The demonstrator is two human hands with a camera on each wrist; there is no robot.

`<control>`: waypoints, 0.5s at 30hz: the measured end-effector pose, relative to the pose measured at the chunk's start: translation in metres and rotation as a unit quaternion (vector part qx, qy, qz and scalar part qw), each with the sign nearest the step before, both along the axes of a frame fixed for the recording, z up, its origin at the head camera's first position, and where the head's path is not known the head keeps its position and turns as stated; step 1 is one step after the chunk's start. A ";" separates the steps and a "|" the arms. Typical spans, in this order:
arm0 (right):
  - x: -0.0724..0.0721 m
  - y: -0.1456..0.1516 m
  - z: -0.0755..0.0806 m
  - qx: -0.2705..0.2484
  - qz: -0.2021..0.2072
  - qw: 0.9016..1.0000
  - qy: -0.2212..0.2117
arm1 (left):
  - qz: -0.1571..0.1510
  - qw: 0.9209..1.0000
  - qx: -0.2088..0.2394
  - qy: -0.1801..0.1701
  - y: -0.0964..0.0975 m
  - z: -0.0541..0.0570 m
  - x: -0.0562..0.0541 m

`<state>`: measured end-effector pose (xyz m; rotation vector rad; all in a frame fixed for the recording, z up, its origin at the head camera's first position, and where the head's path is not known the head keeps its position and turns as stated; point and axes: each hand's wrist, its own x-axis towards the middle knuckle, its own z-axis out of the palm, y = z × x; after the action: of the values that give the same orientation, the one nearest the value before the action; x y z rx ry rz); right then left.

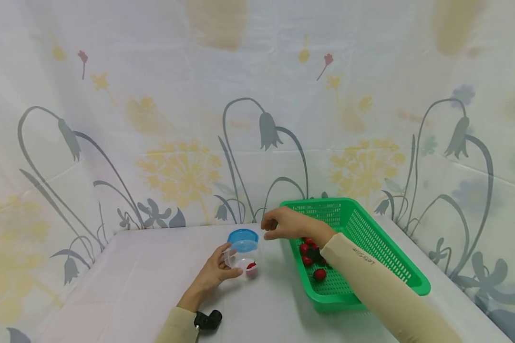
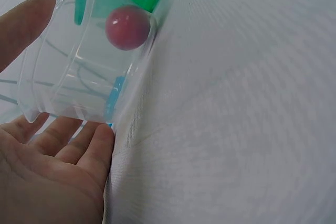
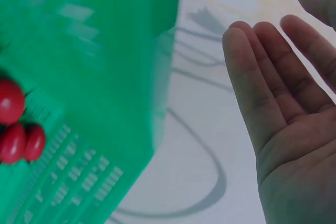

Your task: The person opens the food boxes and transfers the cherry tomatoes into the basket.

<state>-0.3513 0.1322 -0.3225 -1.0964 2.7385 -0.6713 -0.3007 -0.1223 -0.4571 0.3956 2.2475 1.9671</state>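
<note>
My left hand [image 1: 216, 267] holds a clear plastic tub [image 1: 229, 259] on the white table. Its thumb is at the rim and the other fingers lie along the side in the left wrist view. One red cherry tomato [image 2: 127, 27] sits in the tub near the bottom. Just behind the tub is a blue lid [image 1: 242, 234], partly seen through the plastic. My right hand [image 1: 289, 224] hovers by the near-left rim of a green basket [image 1: 382, 247], above and right of the tub. It is empty, its fingers loosely extended in the right wrist view.
Several red cherry tomatoes [image 1: 319, 275] lie in the left part of the basket, with a dark item [image 1: 314, 254] among them. A white tablecloth [image 1: 154, 276] covers the table. Behind it hangs a flower-patterned curtain [image 1: 249, 71].
</note>
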 end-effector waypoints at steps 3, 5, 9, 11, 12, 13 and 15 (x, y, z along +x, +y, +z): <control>0.000 -0.013 -0.001 0.007 0.004 1.000 -0.004 | -0.004 1.000 0.001 0.001 0.000 0.001 0.000; 0.000 -0.021 -0.002 0.015 0.005 1.000 -0.003 | -0.006 1.000 0.003 -0.001 0.000 0.001 0.000; -0.001 -0.035 -0.004 0.039 0.009 0.999 0.004 | -0.005 1.000 -0.003 -0.006 0.000 0.002 0.000; -0.001 -0.042 -0.005 0.049 0.015 0.999 0.004 | -0.004 1.000 -0.005 -0.007 0.000 0.001 0.000; -0.001 -0.045 -0.006 0.054 0.019 0.998 0.004 | -0.003 1.000 -0.005 -0.007 0.000 0.001 0.000; -0.002 -0.048 -0.007 0.060 0.021 0.998 0.003 | -0.003 1.000 -0.004 -0.007 0.000 0.001 0.000; -0.001 -0.054 -0.010 0.069 0.028 0.997 -0.003 | -0.003 1.000 -0.001 -0.007 0.000 0.000 0.000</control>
<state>-0.3522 0.0787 -0.3322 -1.1335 2.6920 -0.4686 -0.3009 -0.1223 -0.4567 0.3873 2.2369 1.9592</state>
